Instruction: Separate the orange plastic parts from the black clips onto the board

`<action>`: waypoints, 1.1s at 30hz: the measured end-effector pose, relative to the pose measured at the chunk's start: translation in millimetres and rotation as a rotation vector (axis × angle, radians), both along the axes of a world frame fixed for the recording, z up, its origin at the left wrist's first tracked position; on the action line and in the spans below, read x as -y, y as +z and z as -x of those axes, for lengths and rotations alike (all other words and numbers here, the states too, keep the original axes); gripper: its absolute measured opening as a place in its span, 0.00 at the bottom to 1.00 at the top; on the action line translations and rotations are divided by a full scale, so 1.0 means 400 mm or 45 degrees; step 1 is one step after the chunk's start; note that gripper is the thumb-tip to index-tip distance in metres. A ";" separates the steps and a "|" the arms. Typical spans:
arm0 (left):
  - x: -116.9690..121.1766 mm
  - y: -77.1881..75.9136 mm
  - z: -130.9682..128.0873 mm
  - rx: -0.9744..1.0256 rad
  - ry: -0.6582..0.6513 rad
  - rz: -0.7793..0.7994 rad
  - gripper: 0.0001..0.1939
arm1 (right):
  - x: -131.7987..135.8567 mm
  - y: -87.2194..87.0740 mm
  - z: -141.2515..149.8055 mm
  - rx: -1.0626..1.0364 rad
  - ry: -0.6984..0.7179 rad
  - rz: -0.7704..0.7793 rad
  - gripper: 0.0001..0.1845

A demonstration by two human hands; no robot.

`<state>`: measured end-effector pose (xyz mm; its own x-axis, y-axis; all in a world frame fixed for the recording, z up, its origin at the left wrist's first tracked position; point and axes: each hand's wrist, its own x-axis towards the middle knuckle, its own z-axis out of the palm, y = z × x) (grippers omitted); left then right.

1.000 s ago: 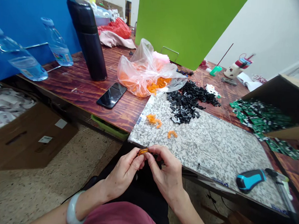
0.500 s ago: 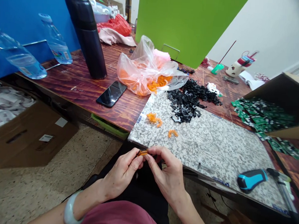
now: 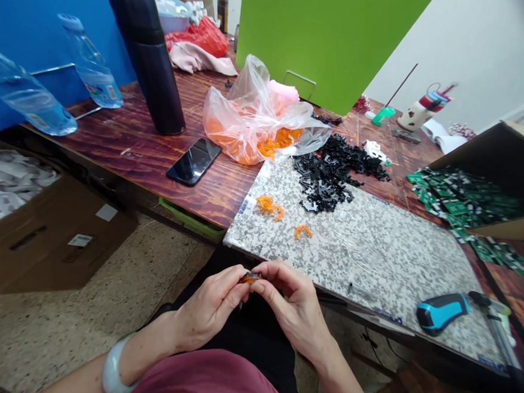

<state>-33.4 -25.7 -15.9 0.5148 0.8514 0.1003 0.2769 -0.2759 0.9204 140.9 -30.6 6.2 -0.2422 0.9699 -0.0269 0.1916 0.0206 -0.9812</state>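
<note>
Just fingertips [image 3: 271, 271], left hand [image 3: 207, 307] and right hand [image 3: 294, 309], pinched on 1 orange plastic piece [image 3: 251, 278] (tiny).

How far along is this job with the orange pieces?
Done: apparently only a few orange pieces lie out on the stone slab. In hand: the left hand and right hand pinch one orange piece between them. Left: the plastic bag holds many more, beside a heap of black parts.
</note>
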 end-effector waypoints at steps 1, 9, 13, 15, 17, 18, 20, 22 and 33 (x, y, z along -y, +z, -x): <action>0.000 0.001 0.000 0.002 -0.011 -0.021 0.11 | 0.003 -0.002 0.001 -0.016 0.001 0.013 0.09; -0.001 0.003 -0.003 0.049 -0.074 -0.079 0.10 | 0.020 0.003 0.004 0.173 -0.041 -0.277 0.04; -0.004 -0.007 -0.004 0.042 -0.092 -0.072 0.11 | 0.016 -0.004 -0.003 0.147 -0.058 -0.353 0.03; -0.007 -0.014 -0.004 0.032 -0.110 -0.077 0.10 | 0.015 -0.011 -0.010 0.116 -0.047 -0.352 0.04; -0.010 -0.020 -0.006 0.027 -0.127 -0.095 0.10 | 0.015 -0.018 -0.020 0.091 -0.034 -0.329 0.07; -0.012 -0.023 -0.008 0.024 -0.132 -0.101 0.10 | 0.016 -0.020 -0.024 0.081 -0.031 -0.317 0.10; -0.015 -0.028 -0.011 0.019 -0.136 -0.104 0.10 | 0.019 -0.022 -0.032 0.070 -0.039 -0.301 0.15; -0.017 -0.031 -0.015 0.016 -0.142 -0.107 0.10 | 0.022 -0.021 -0.037 0.078 -0.048 -0.313 0.15; -0.005 -0.043 -0.040 0.015 -0.187 -0.116 0.11 | 0.052 -0.015 -0.038 0.179 -0.190 -0.404 0.06</action>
